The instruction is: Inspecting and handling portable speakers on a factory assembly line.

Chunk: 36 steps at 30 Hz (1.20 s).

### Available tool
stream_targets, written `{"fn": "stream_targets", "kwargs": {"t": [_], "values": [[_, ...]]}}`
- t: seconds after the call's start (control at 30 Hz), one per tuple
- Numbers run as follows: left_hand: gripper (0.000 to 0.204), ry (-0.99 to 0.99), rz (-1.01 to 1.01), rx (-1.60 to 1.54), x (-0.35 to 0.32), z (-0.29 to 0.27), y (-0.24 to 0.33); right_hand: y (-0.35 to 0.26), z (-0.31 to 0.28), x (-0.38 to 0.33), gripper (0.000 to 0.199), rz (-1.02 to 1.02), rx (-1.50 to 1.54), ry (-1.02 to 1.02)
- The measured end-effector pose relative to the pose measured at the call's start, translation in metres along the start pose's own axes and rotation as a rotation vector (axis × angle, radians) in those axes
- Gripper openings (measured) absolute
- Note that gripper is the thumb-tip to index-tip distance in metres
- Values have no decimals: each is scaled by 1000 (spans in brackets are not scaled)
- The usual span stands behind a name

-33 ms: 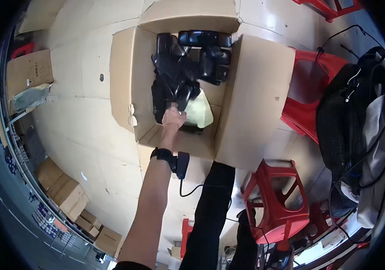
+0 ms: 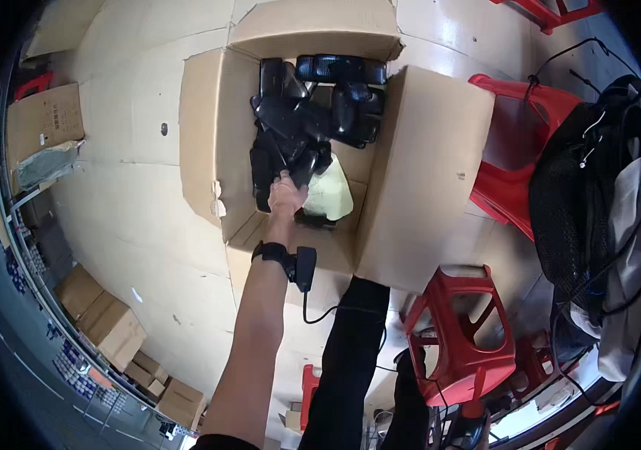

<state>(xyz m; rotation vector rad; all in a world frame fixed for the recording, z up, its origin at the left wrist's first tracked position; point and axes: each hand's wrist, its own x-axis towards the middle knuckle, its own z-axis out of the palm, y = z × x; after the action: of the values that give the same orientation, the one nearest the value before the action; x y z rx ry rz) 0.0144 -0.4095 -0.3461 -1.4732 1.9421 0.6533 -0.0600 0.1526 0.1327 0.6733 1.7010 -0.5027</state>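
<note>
Little change, scant headway | left hand (image 2: pixel 287 196) at angular black plastic-looking pieces (image 2: pixel 284 118), brown cardboard box's (image 2: pixel 425 176) near edge; I can't tell grip | right hand unseen

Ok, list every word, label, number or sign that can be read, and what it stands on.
Nothing legible.
Brown cardboard box, far left: dark printing, too small to read.
Open cardboard carton, right flap: small mark, too small to read.
Glossy black parts inside: no readable text.

One head-worn fisheye camera looks steeply down, fairly near, into an open brown cardboard box (image 2: pixel 433 176); its dark rim likely hides detail.
</note>
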Motion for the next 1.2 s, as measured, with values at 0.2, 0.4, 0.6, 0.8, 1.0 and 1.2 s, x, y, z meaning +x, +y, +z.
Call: {"fn": "stream_targets", "kwargs": {"t": [0.2,0.4,0.6,0.8,1.0,1.2], "values": [[91,-41,-179,177,-10,100,-8,18,19,3,116,-51,-34,-5],[99,-64,-18,5,-20,109,-47,15,26,-15,113,-111,-43,-90],[124,-25,-137,39,-10,121,-50,68,22,18,119,-100,4,-184],[112,-17,-180,55,-78,90,-21,91,7,0,112,-232,-123,-24],[57,-116,190,-597,-234,21,-37,153,-18,-50,117,-422,-224,134],[74,-552,799,-638,-568,-75,29,170,-47,-188,116,-632,152,149]]}}
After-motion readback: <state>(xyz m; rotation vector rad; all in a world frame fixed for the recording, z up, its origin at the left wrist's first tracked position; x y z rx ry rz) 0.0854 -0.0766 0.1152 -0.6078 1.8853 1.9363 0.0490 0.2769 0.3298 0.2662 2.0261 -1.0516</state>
